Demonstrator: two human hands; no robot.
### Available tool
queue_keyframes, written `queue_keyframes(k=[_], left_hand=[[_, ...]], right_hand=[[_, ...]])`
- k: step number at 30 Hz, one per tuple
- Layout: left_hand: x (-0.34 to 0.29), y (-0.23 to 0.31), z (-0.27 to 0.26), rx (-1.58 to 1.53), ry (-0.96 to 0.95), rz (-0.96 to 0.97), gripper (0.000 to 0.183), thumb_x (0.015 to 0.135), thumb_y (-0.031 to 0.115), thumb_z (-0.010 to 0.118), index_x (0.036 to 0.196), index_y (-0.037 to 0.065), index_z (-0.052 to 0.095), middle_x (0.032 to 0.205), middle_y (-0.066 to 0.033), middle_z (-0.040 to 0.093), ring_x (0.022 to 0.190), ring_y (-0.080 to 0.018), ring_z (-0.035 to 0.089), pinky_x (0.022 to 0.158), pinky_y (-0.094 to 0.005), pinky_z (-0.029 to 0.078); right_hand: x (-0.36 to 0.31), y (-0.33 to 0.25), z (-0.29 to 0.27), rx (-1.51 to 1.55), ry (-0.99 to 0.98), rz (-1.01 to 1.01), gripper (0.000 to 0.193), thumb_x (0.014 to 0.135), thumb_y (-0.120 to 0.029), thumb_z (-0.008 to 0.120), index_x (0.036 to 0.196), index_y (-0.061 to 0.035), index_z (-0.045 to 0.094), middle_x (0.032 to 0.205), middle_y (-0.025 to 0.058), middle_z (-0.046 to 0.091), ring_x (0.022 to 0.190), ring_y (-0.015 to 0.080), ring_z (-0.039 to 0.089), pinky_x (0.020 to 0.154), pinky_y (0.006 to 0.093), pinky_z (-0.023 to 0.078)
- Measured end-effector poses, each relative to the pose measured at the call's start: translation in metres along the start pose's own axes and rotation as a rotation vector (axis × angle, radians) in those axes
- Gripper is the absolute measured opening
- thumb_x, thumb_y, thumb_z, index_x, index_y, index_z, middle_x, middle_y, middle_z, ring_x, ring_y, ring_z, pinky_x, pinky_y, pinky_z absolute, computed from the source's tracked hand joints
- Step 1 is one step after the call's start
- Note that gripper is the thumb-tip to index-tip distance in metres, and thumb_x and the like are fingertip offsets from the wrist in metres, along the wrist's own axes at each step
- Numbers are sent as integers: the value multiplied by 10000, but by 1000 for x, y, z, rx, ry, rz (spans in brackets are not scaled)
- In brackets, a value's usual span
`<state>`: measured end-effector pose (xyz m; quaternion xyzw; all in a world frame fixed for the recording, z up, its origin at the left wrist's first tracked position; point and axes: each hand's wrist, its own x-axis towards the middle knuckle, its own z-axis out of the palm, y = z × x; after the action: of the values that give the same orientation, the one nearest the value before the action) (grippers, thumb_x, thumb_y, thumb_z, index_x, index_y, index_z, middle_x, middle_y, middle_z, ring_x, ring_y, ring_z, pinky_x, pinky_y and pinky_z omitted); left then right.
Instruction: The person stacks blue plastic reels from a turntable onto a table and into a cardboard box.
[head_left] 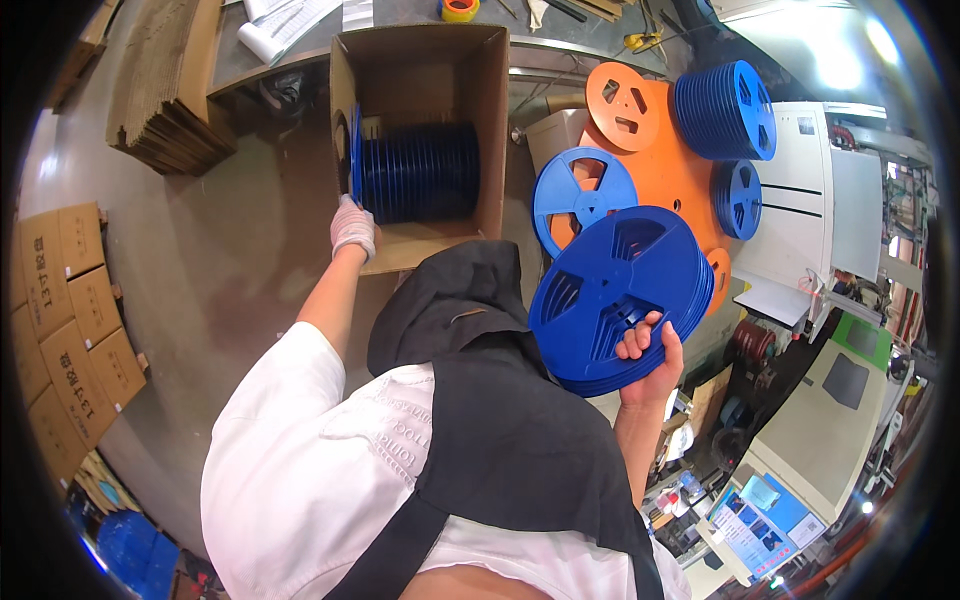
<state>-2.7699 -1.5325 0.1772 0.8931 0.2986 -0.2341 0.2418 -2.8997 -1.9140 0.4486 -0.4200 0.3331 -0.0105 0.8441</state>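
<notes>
A stack of blue plastic reels (pixel 570 320) is gripped by my bare right hand (pixel 652 362), its fingers curled through a cutout and its thumb by the rim. My left hand (pixel 354 228), in a pale glove, is closed at the lower edge of a blue reel (pixel 356 150) seen edge-on at the left inside an open cardboard box (pixel 490 140). The glove partly hides that grip. Beside this reel, a row of dark blue reels (pixel 420 172) fills the middle of the box.
Right of the box, an orange panel (pixel 685 150) carries an orange disc (pixel 622 105), a light blue reel (pixel 572 190) and two blue reel stacks (pixel 735 110). Flattened cartons (pixel 170 100) and stacked cardboard boxes (pixel 75 330) stand left. A workbench (pixel 410 14) runs behind; machines (pixel 810 430) stand right.
</notes>
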Motion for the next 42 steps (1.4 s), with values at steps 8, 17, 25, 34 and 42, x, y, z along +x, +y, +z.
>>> queue_keyframes(k=[8, 17, 25, 34, 42], left_hand=[[15, -9, 20, -70, -6, -25, 362, 826, 167, 580, 1144, 14, 498, 992, -210, 642, 941, -364, 627, 809, -415, 497], [-135, 100, -23, -550, -573, 472, 509, 723, 146, 781, 1121, -9, 502, 827, -137, 567, 709, -222, 616, 628, -350, 512], [-200, 131, -26, 0, -487, 1013, 255, 848, 140, 592, 1084, 57, 544, 1027, -182, 573, 807, -324, 667, 646, -426, 541], [-187, 148, -51, 326, -412, 1125, 238, 878, 134, 521, 1098, 47, 548, 1082, -226, 561, 843, -359, 673, 650, -429, 564], [-174, 130, -29, 337, -454, 994, 196, 878, 143, 512, 1042, 47, 560, 1073, -208, 563, 869, -354, 664, 677, -438, 548]], right_hand=[[-4, 1, -3, 4, -10, -8, 236, 937, -252, 500, 1032, -44, 554, 672, 22, 495, 577, 116, 443, 559, 275, 396], [-2, 3, -11, 92, -101, 1, 250, 946, -265, 494, 1043, -42, 550, 662, 14, 460, 560, 113, 413, 550, 270, 380], [-2, 5, -12, 116, -73, 7, 249, 949, -263, 489, 1023, -34, 551, 652, 12, 465, 555, 110, 415, 539, 271, 371], [2, 9, -16, 129, -29, -8, 250, 949, -268, 490, 1011, -35, 557, 651, 8, 450, 551, 111, 408, 540, 271, 367], [25, 11, -15, 100, -52, 80, 225, 937, -260, 508, 1015, -56, 562, 656, 5, 459, 558, 108, 403, 543, 263, 360]])
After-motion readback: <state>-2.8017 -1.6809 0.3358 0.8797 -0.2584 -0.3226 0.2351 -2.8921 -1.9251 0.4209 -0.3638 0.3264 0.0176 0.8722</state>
